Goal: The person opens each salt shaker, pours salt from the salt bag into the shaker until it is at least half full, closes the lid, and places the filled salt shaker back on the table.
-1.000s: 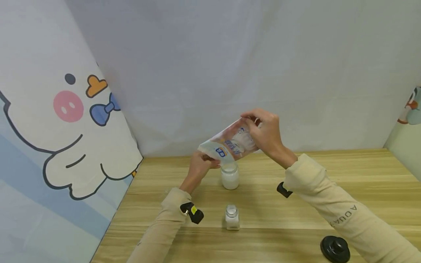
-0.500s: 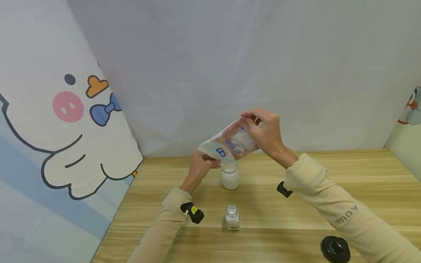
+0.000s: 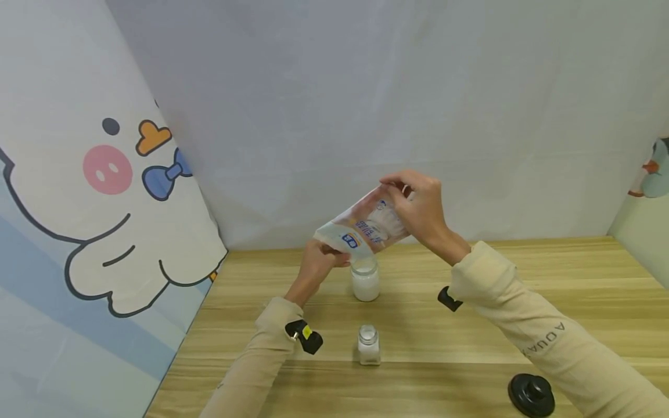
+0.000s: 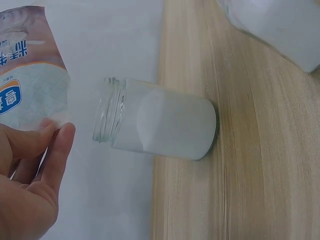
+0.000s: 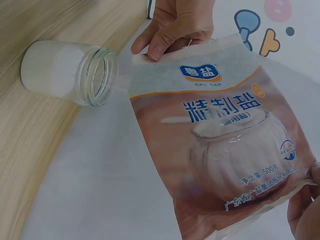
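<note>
A printed plastic bag of salt (image 5: 235, 130) is held tilted above the table, its pale open end lowest. My left hand (image 3: 316, 264) pinches the edge at that low end between thumb and fingers. The bottom end, higher up, is gripped by my right hand (image 3: 422, 206). Just below the bag's low corner stands an upright, lidless glass jar (image 4: 165, 120) with white contents. A faint whitish streak shows between that corner and the jar's mouth in the right wrist view. Nearer me is a smaller open glass jar (image 3: 369, 347), also holding something white.
A round black lid with a knob (image 3: 531, 395) lies at the front right, beside my right forearm. Behind the wooden table (image 3: 549, 290) hangs a pale cloth (image 3: 366, 87), and a cartoon-printed sheet (image 3: 57, 191) borders the left side.
</note>
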### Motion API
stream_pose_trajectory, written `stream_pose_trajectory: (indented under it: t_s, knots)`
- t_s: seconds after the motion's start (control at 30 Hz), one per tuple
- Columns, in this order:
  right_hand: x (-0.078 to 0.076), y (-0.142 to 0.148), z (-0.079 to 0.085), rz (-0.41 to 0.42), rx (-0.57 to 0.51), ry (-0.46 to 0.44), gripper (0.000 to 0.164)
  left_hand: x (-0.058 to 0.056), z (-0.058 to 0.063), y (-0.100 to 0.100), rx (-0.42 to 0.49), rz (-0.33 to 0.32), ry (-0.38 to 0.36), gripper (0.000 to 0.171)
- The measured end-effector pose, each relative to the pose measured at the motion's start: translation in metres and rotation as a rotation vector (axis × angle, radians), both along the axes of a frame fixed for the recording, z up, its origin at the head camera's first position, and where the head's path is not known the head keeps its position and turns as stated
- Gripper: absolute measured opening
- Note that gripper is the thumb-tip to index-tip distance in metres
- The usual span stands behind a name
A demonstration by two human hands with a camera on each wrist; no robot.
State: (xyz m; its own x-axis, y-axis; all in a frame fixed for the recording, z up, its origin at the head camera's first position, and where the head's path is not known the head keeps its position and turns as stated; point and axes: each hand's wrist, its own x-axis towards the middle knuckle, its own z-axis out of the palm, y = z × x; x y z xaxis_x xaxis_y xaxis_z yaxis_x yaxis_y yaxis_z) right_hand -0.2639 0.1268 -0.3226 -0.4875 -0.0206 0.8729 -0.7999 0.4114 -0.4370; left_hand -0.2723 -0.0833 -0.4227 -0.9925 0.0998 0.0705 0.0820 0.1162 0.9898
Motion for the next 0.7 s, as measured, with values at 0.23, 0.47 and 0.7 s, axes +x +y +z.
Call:
stream_pose_trajectory:
  t_s: [0.23, 0.47, 0.7]
  knots:
    - [-0.0012, 0.0007, -0.0002, -0.005, 0.001, 0.008, 0.007, -0.0008, 0.0014, -0.0003, -0.009, -0.007, 0.005, 0.030]
    - [-0.0027, -0.0001, -0.0003, -0.005, 0.008, 0.026, 0.008, -0.0021, 0.0011, -0.0018, -0.018, -0.011, 0.009, 0.032]
    - [-0.0026, 0.0001, -0.0005, -0.003, 0.004, 0.026, 0.008, -0.0026, 0.0016, -0.0029, -0.028, -0.017, 0.014, 0.034]
